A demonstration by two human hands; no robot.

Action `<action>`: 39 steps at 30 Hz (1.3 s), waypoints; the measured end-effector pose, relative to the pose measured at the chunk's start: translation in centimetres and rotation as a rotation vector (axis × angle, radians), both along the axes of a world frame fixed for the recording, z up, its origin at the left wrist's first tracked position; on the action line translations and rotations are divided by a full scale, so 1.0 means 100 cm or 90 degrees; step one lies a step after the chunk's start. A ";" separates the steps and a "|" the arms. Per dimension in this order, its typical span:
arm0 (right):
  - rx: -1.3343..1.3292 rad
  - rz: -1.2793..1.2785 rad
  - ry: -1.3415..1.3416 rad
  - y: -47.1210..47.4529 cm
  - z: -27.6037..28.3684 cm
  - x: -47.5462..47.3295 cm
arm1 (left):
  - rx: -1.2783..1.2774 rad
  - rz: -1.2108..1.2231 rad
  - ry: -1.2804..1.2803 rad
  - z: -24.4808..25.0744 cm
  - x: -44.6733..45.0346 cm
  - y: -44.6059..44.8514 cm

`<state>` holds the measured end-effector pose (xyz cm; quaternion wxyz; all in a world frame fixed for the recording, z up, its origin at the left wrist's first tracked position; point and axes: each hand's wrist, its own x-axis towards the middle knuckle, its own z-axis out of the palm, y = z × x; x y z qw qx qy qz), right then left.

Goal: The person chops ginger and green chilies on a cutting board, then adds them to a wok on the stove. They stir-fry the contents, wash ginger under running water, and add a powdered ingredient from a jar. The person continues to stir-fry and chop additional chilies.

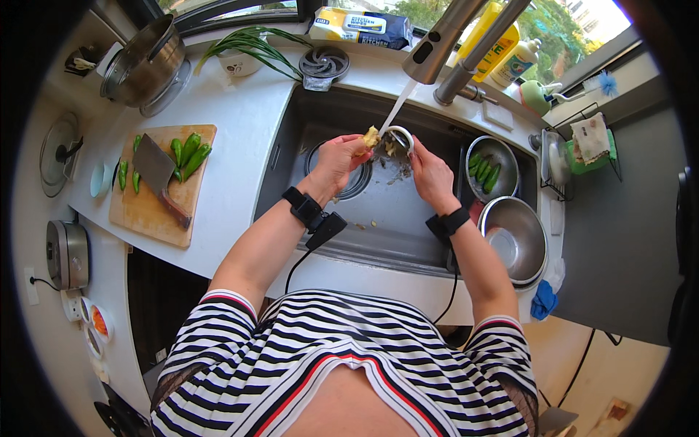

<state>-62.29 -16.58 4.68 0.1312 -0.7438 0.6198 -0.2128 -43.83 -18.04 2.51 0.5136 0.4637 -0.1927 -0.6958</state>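
My left hand holds a pale yellow, knobbly piece of ginger root between thumb and fingers, beside the running water. Gripped in my right hand is a white-handled peeler, its blade end close to the ginger. Both hands are over the grey sink basin, where dark and yellowish peel scraps lie on the bottom. Above them hangs the metal faucet head, with water falling from it.
To the left, a cutting board bears a cleaver and green peppers. At the sink's right stand a metal bowl of green peppers and stacked metal bowls. Scallions and a drain strainer sit behind.
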 end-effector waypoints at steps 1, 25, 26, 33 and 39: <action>-0.010 0.002 -0.024 0.001 -0.003 0.000 | 0.000 -0.014 0.015 -0.001 0.000 -0.001; 0.079 0.005 -0.230 -0.021 0.010 0.012 | 0.055 -0.047 0.124 -0.003 0.002 -0.002; 0.063 0.013 -0.171 -0.015 0.009 0.011 | 0.039 -0.038 0.109 -0.004 0.001 -0.002; -0.091 0.058 0.007 -0.001 -0.008 0.000 | -0.047 -0.007 0.013 -0.003 -0.004 0.004; -0.081 0.078 -0.105 0.001 -0.008 -0.003 | -0.064 -0.050 0.005 -0.006 -0.005 -0.003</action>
